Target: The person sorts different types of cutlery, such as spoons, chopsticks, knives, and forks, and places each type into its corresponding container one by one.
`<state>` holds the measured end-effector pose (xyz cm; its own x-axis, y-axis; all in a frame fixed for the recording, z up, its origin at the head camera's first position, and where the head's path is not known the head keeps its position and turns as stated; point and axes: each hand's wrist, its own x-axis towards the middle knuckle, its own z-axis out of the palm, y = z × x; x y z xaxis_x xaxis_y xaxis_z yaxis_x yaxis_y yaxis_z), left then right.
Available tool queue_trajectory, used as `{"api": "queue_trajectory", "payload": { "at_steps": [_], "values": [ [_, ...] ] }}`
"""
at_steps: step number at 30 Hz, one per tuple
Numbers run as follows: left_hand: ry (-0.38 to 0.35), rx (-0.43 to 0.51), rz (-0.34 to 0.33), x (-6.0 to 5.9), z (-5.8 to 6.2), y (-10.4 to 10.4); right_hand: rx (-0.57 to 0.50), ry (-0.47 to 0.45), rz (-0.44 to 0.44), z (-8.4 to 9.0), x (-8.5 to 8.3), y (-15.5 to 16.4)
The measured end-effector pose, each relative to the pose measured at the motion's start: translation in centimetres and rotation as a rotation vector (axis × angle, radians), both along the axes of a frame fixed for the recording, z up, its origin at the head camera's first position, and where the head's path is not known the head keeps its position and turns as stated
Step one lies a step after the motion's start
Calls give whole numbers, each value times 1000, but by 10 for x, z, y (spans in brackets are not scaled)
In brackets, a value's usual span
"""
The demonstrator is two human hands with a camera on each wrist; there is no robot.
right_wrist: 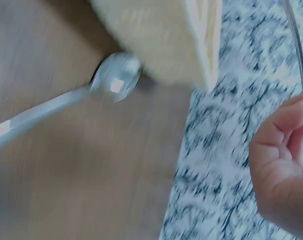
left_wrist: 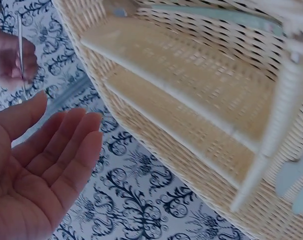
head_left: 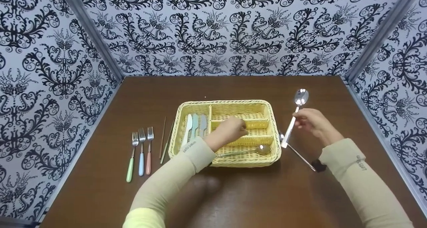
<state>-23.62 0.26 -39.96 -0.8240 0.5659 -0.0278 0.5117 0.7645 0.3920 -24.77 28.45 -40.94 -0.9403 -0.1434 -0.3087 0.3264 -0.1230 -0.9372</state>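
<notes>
My right hand [head_left: 312, 123] pinches the handle of a metal spoon [head_left: 301, 97], held up to the right of the wicker basket [head_left: 233, 101]. Its bowl points away from me. Over the basket's middle compartments hovers my left hand [head_left: 230, 129]; the left wrist view shows its fingers [left_wrist: 74, 155] relaxed and nothing in the palm. Inside the basket's left compartment lie several knives [head_left: 194, 123]. A spoon with a pale green handle [head_left: 238, 152] rests in the front compartment. On the table by the basket's right side is another spoon [right_wrist: 116, 77].
Left of the basket lie three forks [head_left: 141, 151] with green, blue and pink handles. Thin chopsticks [head_left: 163, 138] lie between the forks and the basket. Patterned walls [head_left: 213, 31] enclose the brown table [head_left: 160, 87] at the back and sides.
</notes>
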Motion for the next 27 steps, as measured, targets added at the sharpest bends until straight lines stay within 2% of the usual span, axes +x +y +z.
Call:
{"api": "queue_trajectory", "payload": {
  "at_steps": [4,8,14,21,24,27],
  "values": [
    [56,126,-27,7,0,13,-147,-28,-85,3,7,-23],
    [175,168,-20,12,-4,21,-238,-37,-143,4,13,-47],
    [387,136,23,18,-10,25,-324,-18,-210,1,19,-75],
    [724,-17,34,20,-16,31,-284,26,-284,-7,22,-88],
    [759,-48,61,18,-17,32,-287,30,-290,-10,23,-91],
    [718,-44,81,17,-17,33,-289,18,-285,-10,23,-94]
  ]
}}
